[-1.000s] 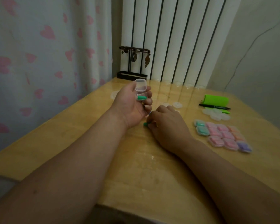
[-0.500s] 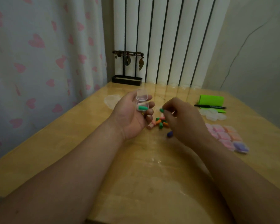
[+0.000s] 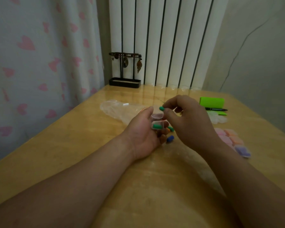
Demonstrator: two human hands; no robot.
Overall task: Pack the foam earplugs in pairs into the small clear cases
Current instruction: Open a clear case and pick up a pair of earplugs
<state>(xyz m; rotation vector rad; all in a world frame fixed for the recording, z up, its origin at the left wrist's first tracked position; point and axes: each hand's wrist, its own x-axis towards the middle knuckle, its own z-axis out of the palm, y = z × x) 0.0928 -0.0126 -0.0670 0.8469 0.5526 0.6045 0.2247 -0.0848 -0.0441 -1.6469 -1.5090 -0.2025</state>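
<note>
One green earplug (image 3: 157,126) crosswise in case (image 3: 158,116) left hand (image 3: 141,135) grips, second earplug (image 3: 161,108) pointing left, right hand (image 3: 191,122) pinching

No text, label, brand or number can be read on anything here.

Left hand (image 3: 142,137) holding open case (image 3: 157,125) — right hand (image 3: 189,122) pinching green earplug (image 3: 161,108)

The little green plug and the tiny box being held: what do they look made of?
Green earplug: probably soft foam, matte, with no shine. Clear case: seemingly thin hard plastic, glossy and see-through, since a second green earplug shows through its wall.
</note>
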